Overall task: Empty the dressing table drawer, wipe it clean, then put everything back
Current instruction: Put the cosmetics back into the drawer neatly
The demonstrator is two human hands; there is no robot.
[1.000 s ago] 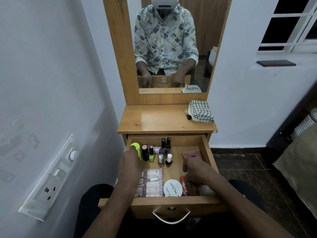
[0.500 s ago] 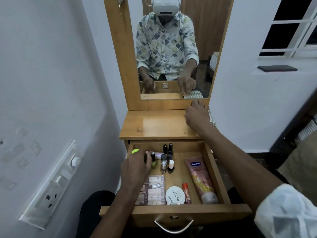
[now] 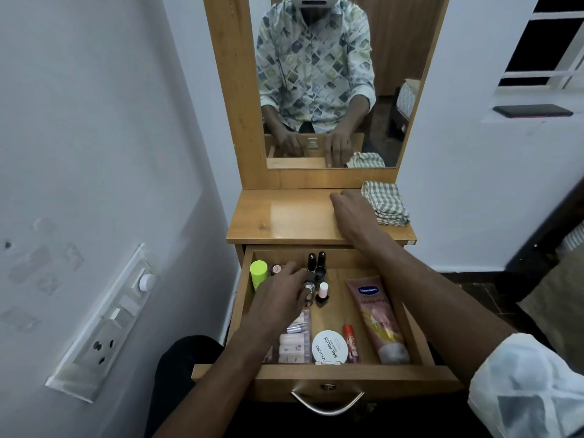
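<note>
The wooden drawer (image 3: 412, 324) stands pulled out and holds cosmetics. My left hand (image 3: 279, 297) reaches into its back left part, fingers curled around a silver-capped nail polish bottle (image 3: 309, 286) among several small bottles. A green-capped bottle (image 3: 258, 270) stands left of that hand and two black-capped bottles (image 3: 317, 261) behind it. A pink Vaseline tube (image 3: 377, 317), a red lip balm (image 3: 349, 338), a white round nail polish pad tin (image 3: 329, 346) and a pack of pink tubes (image 3: 294, 343) lie nearer the front. My right hand (image 3: 350, 213) rests fingers-down on the tabletop (image 3: 284, 216), beside the folded checked cloth (image 3: 384, 202).
A mirror (image 3: 328, 90) rises behind the tabletop and reflects the person and both hands. A switchboard (image 3: 104, 320) sticks out of the left wall close to the drawer. A dark phone (image 3: 532, 110) lies on the window ledge. The drawer's metal handle (image 3: 327, 403) hangs at the front.
My right hand left the drawer's right side, uncovering the Vaseline tube, and went up to the tabletop by the cloth. My left hand shifted right from the green-capped bottle to the small bottles.
</note>
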